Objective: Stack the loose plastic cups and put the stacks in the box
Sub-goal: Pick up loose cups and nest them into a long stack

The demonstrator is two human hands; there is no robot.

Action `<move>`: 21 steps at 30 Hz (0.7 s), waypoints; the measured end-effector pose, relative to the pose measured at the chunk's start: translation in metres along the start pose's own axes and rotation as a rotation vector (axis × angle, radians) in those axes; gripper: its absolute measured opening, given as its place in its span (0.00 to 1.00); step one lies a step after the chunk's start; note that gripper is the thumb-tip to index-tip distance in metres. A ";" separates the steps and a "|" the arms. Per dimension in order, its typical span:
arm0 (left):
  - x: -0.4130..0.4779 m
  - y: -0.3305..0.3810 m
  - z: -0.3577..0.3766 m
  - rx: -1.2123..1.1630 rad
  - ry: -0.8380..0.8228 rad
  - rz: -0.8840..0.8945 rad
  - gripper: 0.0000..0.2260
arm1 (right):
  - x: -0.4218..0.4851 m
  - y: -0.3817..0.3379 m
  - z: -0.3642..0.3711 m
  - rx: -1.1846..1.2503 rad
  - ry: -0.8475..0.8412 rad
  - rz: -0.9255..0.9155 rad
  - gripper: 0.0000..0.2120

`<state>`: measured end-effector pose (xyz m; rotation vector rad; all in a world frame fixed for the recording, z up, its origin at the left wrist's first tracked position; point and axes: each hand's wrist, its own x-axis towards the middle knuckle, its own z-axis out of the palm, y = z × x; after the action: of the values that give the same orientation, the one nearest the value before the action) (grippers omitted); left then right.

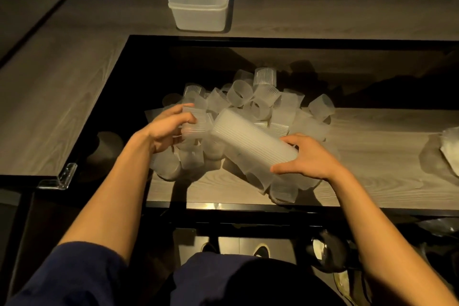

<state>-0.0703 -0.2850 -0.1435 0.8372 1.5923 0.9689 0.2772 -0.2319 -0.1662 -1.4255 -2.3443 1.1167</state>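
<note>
Materials: mostly frosted plastic on matt wood-grain and gloss black.
Loose cups (pixel 260 104) and stack (pixel 253 141): translucent frosted plastic, walls finely ribbed, a few smooth. Box (pixel 198 15): same milky plastic, smooth, semi-matt. Tabletop (pixel 49 97): grey wood-grain, matt. Inset panel (pixel 149 69): black, glossy, mirror-like reflections. Corner guard (pixel 58 177): clear hard plastic, shiny. Sleeve (pixel 74 276): dark blue cloth, matt. Crumpled sheet (pixel 450 146) at right edge: thin clear film, looks plastic.

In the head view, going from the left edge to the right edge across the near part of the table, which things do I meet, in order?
Clear corner guard → left hand, gripping a cup → stack of cups → right hand, holding that stack → crumpled plastic at the right edge.
</note>
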 end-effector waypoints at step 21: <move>0.032 -0.051 0.025 0.415 0.183 0.065 0.17 | 0.014 0.001 -0.012 -0.053 0.160 0.029 0.31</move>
<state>-0.0545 -0.2741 -0.2057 1.1130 1.9734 0.7874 0.2765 -0.2143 -0.1612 -1.5112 -2.2646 0.9157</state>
